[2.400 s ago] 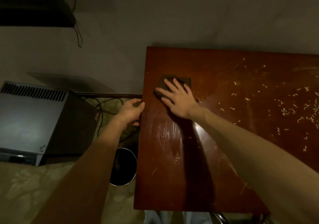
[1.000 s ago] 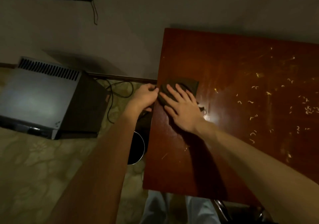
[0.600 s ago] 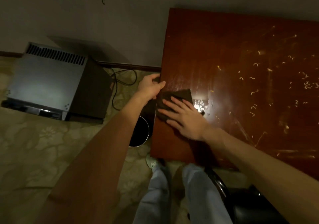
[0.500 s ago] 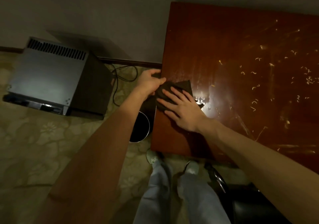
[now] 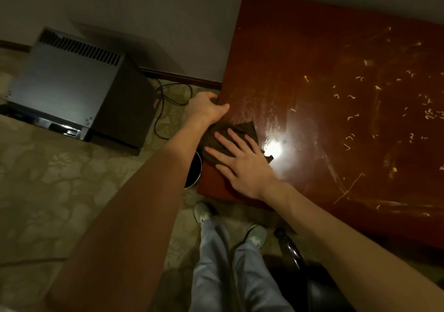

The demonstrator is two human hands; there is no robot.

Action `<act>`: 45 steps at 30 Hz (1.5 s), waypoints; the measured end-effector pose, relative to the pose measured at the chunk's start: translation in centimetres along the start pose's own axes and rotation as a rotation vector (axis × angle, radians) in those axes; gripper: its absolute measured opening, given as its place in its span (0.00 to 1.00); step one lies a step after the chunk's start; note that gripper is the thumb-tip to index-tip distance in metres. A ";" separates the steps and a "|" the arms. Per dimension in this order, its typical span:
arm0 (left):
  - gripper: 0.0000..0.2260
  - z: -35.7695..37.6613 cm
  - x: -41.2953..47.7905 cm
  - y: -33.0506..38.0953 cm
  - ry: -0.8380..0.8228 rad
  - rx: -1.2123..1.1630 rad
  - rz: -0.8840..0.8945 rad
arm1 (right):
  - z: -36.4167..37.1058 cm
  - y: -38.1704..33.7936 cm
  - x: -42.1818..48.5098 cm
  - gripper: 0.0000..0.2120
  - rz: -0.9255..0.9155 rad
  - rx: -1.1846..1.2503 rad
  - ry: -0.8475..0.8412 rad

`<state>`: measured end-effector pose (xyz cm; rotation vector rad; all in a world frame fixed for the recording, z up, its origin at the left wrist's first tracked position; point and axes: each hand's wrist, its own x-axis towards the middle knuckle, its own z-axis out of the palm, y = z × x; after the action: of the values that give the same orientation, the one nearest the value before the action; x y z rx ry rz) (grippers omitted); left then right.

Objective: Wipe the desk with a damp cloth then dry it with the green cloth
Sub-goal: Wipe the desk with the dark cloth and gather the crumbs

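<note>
1. Cloth of a dark colour (image 5: pixel 242 129) is pressed flat on the desk (image 5: pixel 300 59) by the right hand (image 5: pixel 240 160). The fingers (image 5: pixel 223 138) are straight and spread, so nothing is clenched and the cloth is only held down.
2. The cloth lies at the left edge of the desk, near the front corner, and seems to reach slightly over that edge.
3. The left hand (image 5: pixel 206 107) is placed against the same edge, just beside the cloth, with the thumb on the top. Whether the edge is grasped or the hand is only cupped there cannot be told.
4. A round bin (image 5: pixel 193 172) is seen on the floor under this edge, partly hidden by the left forearm.
5. Wet streaks are visible near the cloth, while many pale crumbs (image 5: pixel 350 117) are scattered on the right part of the desk, well apart from it.
6. The step in hand is judged to be the damp wipe, with dirt pushed over the edge towards the bin.
7. For the next move, the cloth should probably be carried to the right part and the crumbs drawn back to this edge. No green cloth is in view, so drying is not yet begun.
</note>
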<state>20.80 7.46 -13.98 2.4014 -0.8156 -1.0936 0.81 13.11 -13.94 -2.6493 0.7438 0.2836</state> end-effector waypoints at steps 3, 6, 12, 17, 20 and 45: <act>0.24 0.0 0.0 0.4 0.021 0.050 0.012 | 1.6 -2.5 -1.9 0.25 -0.043 -0.061 0.036; 0.25 -0.1 -0.2 0.6 0.013 0.059 0.006 | 2.4 -1.9 -5.0 0.25 -0.175 -0.090 -0.049; 0.23 -0.1 -0.8 0.9 0.009 0.062 -0.020 | -0.9 5.8 -3.0 0.25 -0.232 -0.069 -0.102; 0.22 -0.3 -1.1 1.9 -0.002 0.050 -0.059 | -1.2 6.3 -1.6 0.25 0.090 -0.041 0.054; 0.21 -0.5 -1.4 2.3 -0.004 0.080 -0.068 | 1.2 1.9 -6.2 0.26 -0.009 -0.079 0.032; 0.24 0.1 -0.3 2.3 -0.038 0.078 -0.124 | -0.9 8.6 -5.2 0.24 0.119 0.025 0.111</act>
<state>19.77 5.90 -12.68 2.5321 -0.7428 -1.1779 -8.02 8.36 -14.18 -2.6189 0.9361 0.1579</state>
